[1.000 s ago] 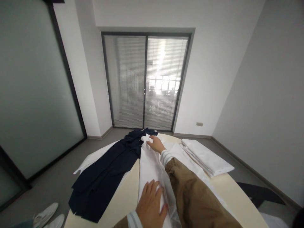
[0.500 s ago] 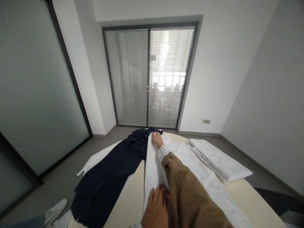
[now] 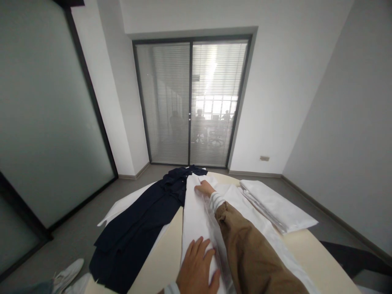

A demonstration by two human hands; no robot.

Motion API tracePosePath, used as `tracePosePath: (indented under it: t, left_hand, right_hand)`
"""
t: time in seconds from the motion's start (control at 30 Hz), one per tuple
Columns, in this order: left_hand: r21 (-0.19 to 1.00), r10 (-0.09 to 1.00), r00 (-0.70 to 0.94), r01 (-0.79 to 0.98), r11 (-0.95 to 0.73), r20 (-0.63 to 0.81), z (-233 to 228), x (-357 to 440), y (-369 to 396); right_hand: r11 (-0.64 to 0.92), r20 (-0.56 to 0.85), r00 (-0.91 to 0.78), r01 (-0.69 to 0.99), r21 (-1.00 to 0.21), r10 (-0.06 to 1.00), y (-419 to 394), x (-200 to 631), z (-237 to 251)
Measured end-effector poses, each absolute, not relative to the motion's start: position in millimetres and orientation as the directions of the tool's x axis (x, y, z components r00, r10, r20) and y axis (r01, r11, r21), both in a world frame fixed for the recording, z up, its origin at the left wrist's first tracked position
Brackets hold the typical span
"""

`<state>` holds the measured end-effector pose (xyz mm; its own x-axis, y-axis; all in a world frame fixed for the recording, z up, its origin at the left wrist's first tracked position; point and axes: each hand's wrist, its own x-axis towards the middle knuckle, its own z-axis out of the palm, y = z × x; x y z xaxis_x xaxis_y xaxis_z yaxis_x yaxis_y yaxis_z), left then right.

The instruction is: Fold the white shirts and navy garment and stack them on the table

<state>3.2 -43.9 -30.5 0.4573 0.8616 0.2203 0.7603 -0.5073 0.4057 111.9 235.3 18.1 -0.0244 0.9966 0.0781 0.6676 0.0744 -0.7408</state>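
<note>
White cloth (image 3: 196, 220) lies in a long, narrow strip just to the right of the navy garment (image 3: 137, 228), its far end close against that garment's upper part. Toward the near side the two spread apart, leaving a wedge of pale tabletop (image 3: 165, 251) between them, perhaps so that their edges do not tangle.

Both hands are on the strip and apart from each other. The left hand (image 3: 197, 265) rests palm down on its near part, to the right of the navy garment's lower end, fingers slightly parted; laid flat like that, it probably keeps the fabric smooth and from sliding. The right hand (image 3: 205, 188) reaches to the far part, beside the navy garment's upper end, with its fingers bent at the cloth; I cannot tell whether they pinch it or only press. Holding at two distant spots seems meant to keep the length straight.

A sheer edge (image 3: 220, 245) runs down the strip's side away from the navy garment, next to the brown sleeve (image 3: 245, 241). Beyond that sleeve, farther right of the navy garment, a looser white sheet (image 3: 245, 204) spreads out, and past it lies a folded white pile (image 3: 277, 204), likely set aside there for working room.
</note>
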Motion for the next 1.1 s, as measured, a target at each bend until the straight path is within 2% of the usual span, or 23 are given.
tracePosePath:
  t: [0.2,0.37,0.43,0.5,0.57,0.77,0.87,0.97,1.1]
  left_hand:
    - [0.394,0.826,0.522,0.729,-0.561,0.211,-25.4,-2.6,-47.1]
    - [0.305,0.784,0.594,0.723,-0.619,0.181,-25.9,-5.1,-48.8]
    - [0.268,0.765,0.615,0.717,-0.643,0.192,-27.8,-5.6,-49.4]
    - [0.248,0.756,0.621,0.714,-0.654,0.208,-29.8,-5.8,-50.4]
    - [0.245,0.761,0.613,0.721,-0.649,0.212,-30.4,-5.5,-52.3]
    - [0.276,0.796,0.576,0.746,-0.606,0.188,-17.9,-2.6,-57.2]
    - [0.278,0.827,0.516,0.779,-0.562,0.223,-13.7,-5.3,-51.3]
    - [0.251,0.868,0.426,0.838,-0.485,0.256,-15.7,-11.8,-41.9]
    - [0.237,0.892,0.403,0.864,-0.444,0.205,-17.1,-17.4,-35.3]
  right_hand:
    - [0.130,0.234,0.030,0.761,-0.636,0.972,201.3,121.8,21.5]
    - [0.292,0.344,-0.116,0.803,-0.519,0.932,164.1,123.7,21.2]
    - [0.392,0.289,-0.284,0.802,-0.450,0.914,151.0,126.7,11.9]
    - [0.463,0.159,-0.437,0.803,-0.375,0.885,140.7,129.8,0.0]
    - [0.483,0.063,-0.491,0.814,-0.325,0.869,133.5,131.5,-8.8]
    - [0.451,0.135,-0.430,0.837,-0.312,0.892,110.9,138.2,2.6]
    - [0.465,0.148,-0.441,0.831,-0.305,0.885,89.3,157.2,12.1]
    - [0.422,0.102,-0.411,0.854,-0.304,0.906,64.5,182.8,9.7]
    - [0.331,0.031,-0.340,0.883,-0.334,0.940,41.0,204.1,-5.3]
